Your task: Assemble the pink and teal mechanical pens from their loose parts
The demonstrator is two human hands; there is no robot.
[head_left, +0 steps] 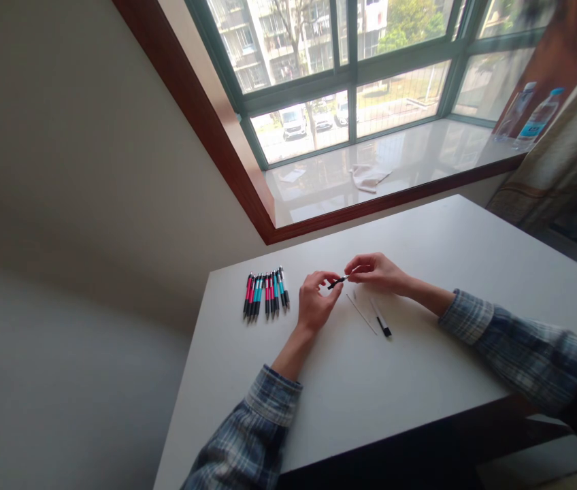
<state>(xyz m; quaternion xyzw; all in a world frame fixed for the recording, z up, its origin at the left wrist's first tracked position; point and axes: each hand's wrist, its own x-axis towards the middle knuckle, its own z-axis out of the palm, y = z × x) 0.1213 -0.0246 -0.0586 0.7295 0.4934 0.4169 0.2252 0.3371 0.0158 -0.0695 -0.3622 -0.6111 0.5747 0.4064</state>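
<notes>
Over the white table (pixel 421 354), my left hand (pixel 316 303) pinches a small black pen part (pixel 337 282) between thumb and fingers. My right hand (pixel 374 271) is closed at the other end of that part, its fingertips pressed together on a thin light tip. What exactly the right fingers grip is too small to make out. Between my forearms lie a white pen barrel with a black grip (pixel 382 321) and a thin pen refill (pixel 361 314). A tiny piece (pixel 354 295) rests just below my right hand.
Several assembled pens in pink, teal and white (pixel 266 296) lie in two groups left of my left hand. Behind the table is a windowsill (pixel 319 197) with a cloth (pixel 369 177) and two plastic bottles, one with a blue cap (pixel 538 121). A curtain (pixel 554 150) hangs at right.
</notes>
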